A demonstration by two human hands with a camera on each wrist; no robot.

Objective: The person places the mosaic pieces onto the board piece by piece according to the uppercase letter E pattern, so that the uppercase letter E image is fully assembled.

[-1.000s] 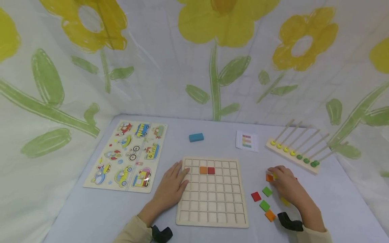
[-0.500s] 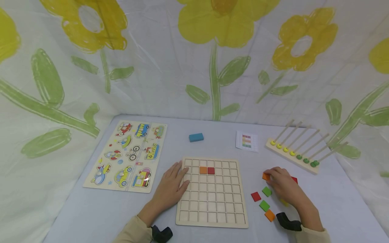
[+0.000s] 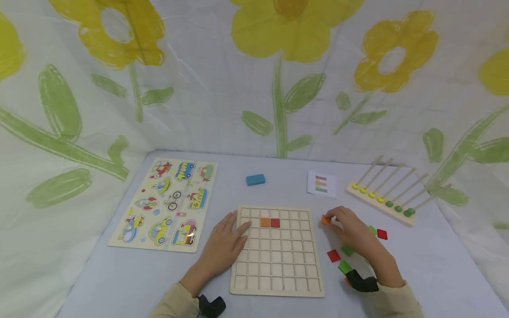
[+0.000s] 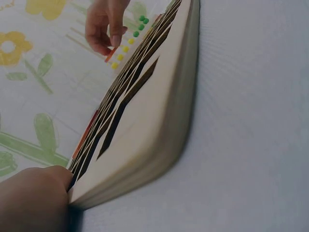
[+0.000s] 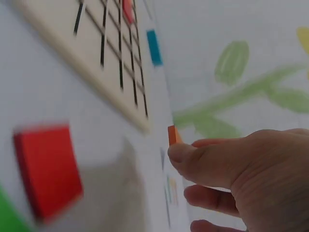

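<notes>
In the head view, a person's right hand [image 3: 351, 227], right of centre, pinches an orange tile [image 3: 326, 219] between thumb and fingers. The tile is just off the upper right edge of the board [image 3: 280, 292], apart from it. The right wrist view shows the same pinch at lower right, the tile's edge jutting past the thumb.

The left hand [image 3: 222, 240], left of centre, rests with its fingers extended along the board's left edge, its thumb side over the upper left cells; it grips nothing that shows.

The board lies flat at lower centre. In its second row from the top, a seated orange tile [image 3: 265, 222] and a seated red tile [image 3: 275, 223] fill neighbouring cells, the orange on the left.

Loose tiles lie at lower right, around and partly beneath the right forearm: a near red tile [image 3: 333, 255], a green tile [image 3: 344, 266] just below it, and a far red tile [image 3: 382, 234] beyond the wrist. Others there are partly hidden.

Higher up, a blue block [image 3: 255, 179] lies at centre and a printed card [image 3: 321, 184] right of it. A peg rack [image 3: 377, 206] with yellow and green beads stands at right; a picture puzzle [image 3: 164, 207] lies at left.
</notes>
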